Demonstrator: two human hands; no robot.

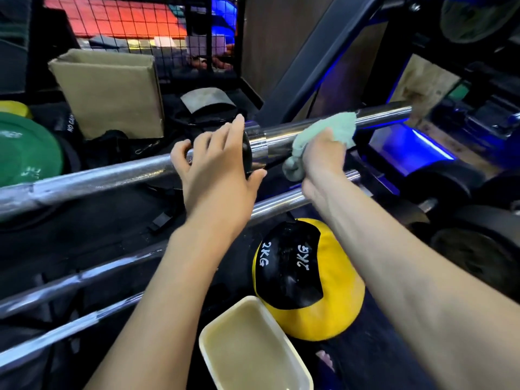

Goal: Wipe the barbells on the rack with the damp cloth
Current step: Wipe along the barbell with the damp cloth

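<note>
Head view: my left hand [216,161] curls over the top barbell [92,178] at its collar, steadying it on the rack. My right hand [323,156] grips the damp cloth [320,130] against the chrome sleeve. I judge the bar heavy, rigid and slick; the cloth soft and best bunched.

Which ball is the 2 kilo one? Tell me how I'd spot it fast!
Find the long shiny barbell that the right hand is wiping with the green cloth. Look straight down, below the lower bars, to the floor beside the cream tub. The ball there is round, yellow and black, with "2KG" written twice in white.
</note>
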